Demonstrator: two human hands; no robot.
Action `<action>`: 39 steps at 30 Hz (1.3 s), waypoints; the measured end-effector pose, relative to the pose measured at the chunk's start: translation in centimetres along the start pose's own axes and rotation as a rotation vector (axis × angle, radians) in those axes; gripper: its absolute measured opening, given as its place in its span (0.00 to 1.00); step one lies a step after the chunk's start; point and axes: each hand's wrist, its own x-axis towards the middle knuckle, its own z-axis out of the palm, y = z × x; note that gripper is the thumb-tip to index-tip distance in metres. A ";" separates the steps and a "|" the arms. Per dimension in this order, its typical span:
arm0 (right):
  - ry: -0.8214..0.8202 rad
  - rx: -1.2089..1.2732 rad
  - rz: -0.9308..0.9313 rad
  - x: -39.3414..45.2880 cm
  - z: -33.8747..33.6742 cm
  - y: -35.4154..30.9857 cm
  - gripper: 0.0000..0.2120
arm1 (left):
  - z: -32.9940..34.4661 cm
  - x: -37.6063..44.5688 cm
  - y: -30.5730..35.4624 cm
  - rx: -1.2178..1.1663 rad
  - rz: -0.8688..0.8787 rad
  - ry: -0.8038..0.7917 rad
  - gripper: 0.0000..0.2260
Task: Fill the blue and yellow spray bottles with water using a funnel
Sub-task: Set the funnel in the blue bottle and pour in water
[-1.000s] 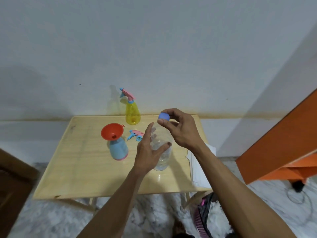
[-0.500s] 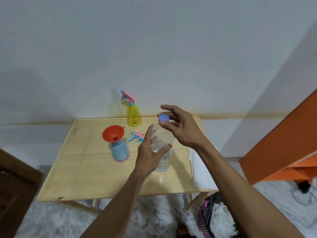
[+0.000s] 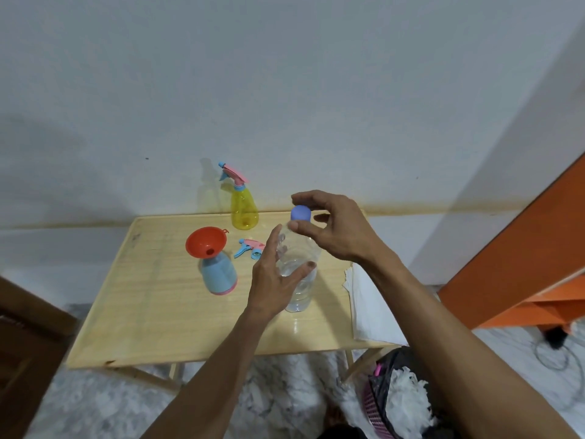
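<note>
A clear water bottle point(image 3: 300, 280) stands upright on the wooden table point(image 3: 152, 312). My left hand point(image 3: 273, 280) grips its body, thumb in front. My right hand point(image 3: 332, 226) pinches the blue cap point(image 3: 300, 213) at the bottle's neck. To the left stands the blue spray bottle point(image 3: 219, 274) with its head off and an orange funnel point(image 3: 206, 242) in its mouth. Its loose pink and blue trigger head point(image 3: 249, 248) lies on the table behind. The yellow spray bottle point(image 3: 243, 207) stands at the back by the wall, trigger head on.
White paper sheets point(image 3: 370, 305) hang over the table's right edge. A pink basket with a black bag and white scraps point(image 3: 402, 403) sits on the floor below. An orange cabinet point(image 3: 531, 255) stands at right, a dark wooden piece point(image 3: 22, 353) at left.
My right hand has brought the blue cap down from above the bottle onto its neck. My left hand has kept its hold on the bottle.
</note>
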 end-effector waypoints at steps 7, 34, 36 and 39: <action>-0.016 -0.145 -0.029 0.6 -0.5 -0.7 0.18 | -0.1 0.0 0.0 -0.022 0.003 0.004 0.41; -0.289 -0.777 0.402 -4.2 7.6 22.1 0.13 | 0.4 0.1 -0.2 -0.093 -0.046 0.024 0.40; -0.297 -0.776 0.403 -4.3 7.5 22.1 0.14 | 0.4 0.2 -0.1 -0.095 -0.048 0.026 0.40; -0.301 -0.748 0.396 -4.2 7.3 21.7 0.17 | 0.4 0.2 -0.1 -0.092 -0.040 0.021 0.40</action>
